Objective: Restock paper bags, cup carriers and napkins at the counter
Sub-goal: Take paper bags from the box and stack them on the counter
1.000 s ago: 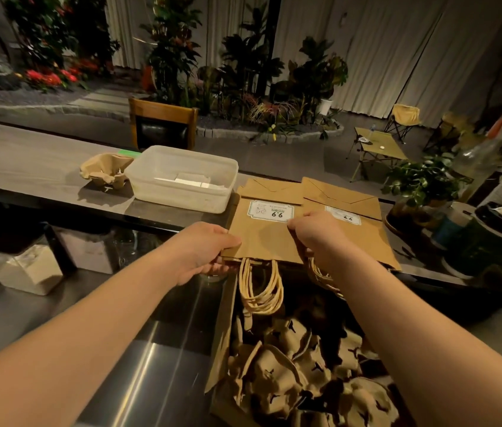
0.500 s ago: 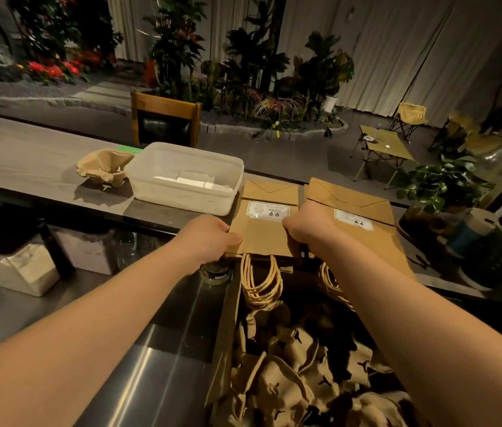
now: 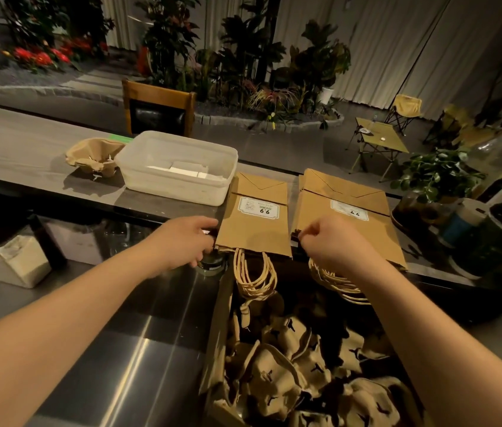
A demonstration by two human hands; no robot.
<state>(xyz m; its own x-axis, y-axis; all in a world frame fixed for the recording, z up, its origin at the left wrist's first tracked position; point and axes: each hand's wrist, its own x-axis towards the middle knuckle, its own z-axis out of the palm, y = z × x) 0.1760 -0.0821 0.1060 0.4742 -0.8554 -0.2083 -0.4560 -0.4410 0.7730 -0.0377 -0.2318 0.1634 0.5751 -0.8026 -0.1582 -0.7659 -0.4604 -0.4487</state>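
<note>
Two flat stacks of brown paper bags lie side by side on the counter (image 3: 27, 149), their twine handles hanging over its near edge. My left hand (image 3: 188, 238) grips the near left corner of the left bag stack (image 3: 256, 229). My right hand (image 3: 333, 241) has curled fingers that pinch the near left edge of the right bag stack (image 3: 363, 229). A narrow gap separates the stacks. Left of the bags stands a clear plastic tub (image 3: 166, 186) with white napkins (image 3: 182, 169) inside. A single pulp cup carrier (image 3: 95, 157) sits beyond it.
Below the counter edge, an open cardboard box (image 3: 219, 334) holds several pulp cup carriers (image 3: 289, 365). A steel worktop (image 3: 120, 349) lies under my left arm. Dark lidded containers (image 3: 490, 241) crowd the right end. A wooden chair (image 3: 157, 109) stands behind the counter.
My right hand has shifted from the left stack to the right stack. The stacks, overlapping before, now lie apart with a gap. My left hand stays at the left stack's corner.
</note>
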